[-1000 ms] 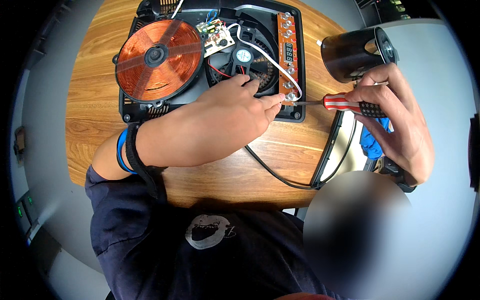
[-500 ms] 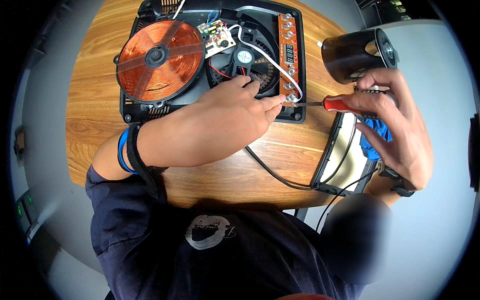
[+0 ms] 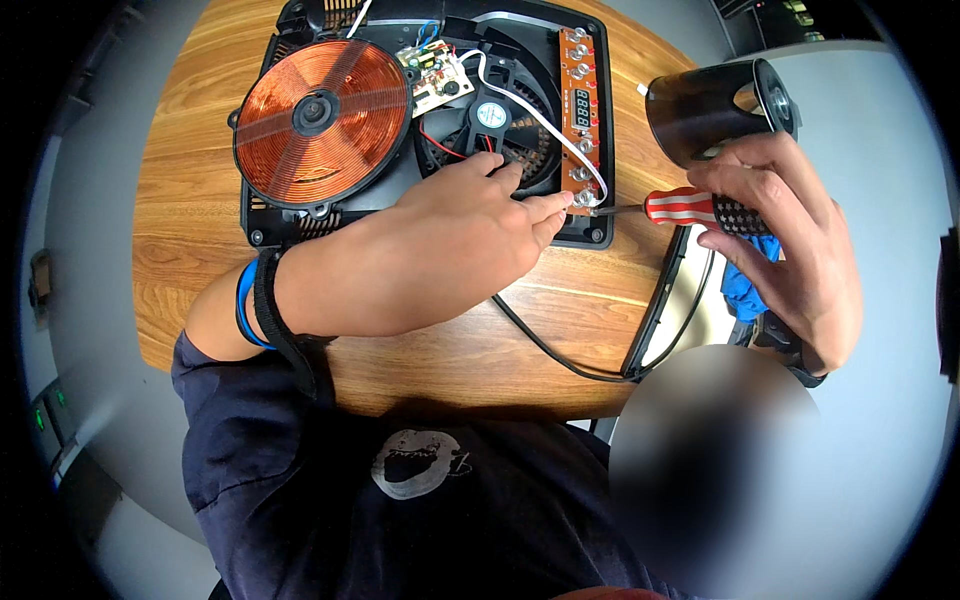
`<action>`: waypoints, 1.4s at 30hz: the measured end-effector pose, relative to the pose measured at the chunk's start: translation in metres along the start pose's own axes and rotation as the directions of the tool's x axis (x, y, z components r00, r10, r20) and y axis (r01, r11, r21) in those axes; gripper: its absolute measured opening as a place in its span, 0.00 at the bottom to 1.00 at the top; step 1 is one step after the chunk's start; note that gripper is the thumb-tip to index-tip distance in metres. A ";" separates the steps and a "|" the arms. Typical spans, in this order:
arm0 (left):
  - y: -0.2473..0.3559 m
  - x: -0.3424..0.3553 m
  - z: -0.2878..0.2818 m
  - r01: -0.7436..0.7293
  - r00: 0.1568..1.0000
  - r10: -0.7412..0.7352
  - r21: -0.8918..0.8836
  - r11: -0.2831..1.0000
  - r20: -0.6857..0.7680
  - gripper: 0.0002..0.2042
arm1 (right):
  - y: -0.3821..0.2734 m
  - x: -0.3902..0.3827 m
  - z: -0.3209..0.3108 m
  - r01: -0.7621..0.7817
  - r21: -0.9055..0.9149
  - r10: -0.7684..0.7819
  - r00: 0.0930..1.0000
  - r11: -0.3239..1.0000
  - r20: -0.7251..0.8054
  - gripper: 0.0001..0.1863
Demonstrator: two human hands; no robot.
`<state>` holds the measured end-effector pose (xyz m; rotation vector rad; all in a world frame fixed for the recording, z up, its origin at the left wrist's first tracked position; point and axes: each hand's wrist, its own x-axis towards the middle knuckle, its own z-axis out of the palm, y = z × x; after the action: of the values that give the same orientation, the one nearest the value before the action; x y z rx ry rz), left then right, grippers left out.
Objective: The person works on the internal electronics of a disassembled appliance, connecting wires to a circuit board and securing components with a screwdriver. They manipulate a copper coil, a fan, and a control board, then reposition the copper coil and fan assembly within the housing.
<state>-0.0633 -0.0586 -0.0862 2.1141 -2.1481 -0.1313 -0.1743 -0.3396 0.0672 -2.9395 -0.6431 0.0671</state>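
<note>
The right hand (image 3: 808, 250) has its fingers closed around a screwdriver with a red-and-white striped, dark star-patterned handle (image 3: 680, 206). Its shaft points left, across the near-to-far axis of the long orange circuit board (image 3: 581, 137), at the board's near end. There the left hand (image 3: 470, 225) is nearer: its outstretched fingers touch the board, gripping nothing.

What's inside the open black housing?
A copper coil, a circuit board, a fan and an orange display board. The left hand covers part of the lower edge; whatever lies under the coil is hidden.
</note>
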 end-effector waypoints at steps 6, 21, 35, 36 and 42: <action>0.001 -0.002 0.005 0.016 0.999 -0.016 -0.001 1.000 -0.035 0.27 | -0.002 -0.003 -0.001 0.015 -0.044 -0.013 0.999 0.999 0.053 0.22; 0.002 0.000 -0.002 0.032 0.999 -0.032 -0.008 0.999 0.022 0.25 | 0.009 -0.028 -0.002 -0.073 -0.040 0.069 0.993 0.997 -0.101 0.16; -0.003 -0.001 -0.003 0.045 0.994 -0.058 -0.145 0.988 -0.088 0.26 | 0.039 -0.054 0.064 -0.317 0.025 0.318 0.948 0.948 -0.027 0.15; -0.001 0.000 -0.005 0.059 0.994 -0.072 -0.154 0.986 -0.078 0.27 | 0.040 -0.053 0.070 -0.304 0.025 0.304 0.952 0.953 -0.034 0.15; 0.007 0.007 -0.004 0.112 0.991 -0.116 -0.068 0.991 -0.065 0.31 | 0.050 -0.055 0.101 -0.312 0.169 0.290 0.946 0.935 0.142 0.15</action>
<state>-0.0701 -0.0651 -0.0808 2.1724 -1.9587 -0.1336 -0.2110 -0.3960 -0.0390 -2.8351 -0.1786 0.3128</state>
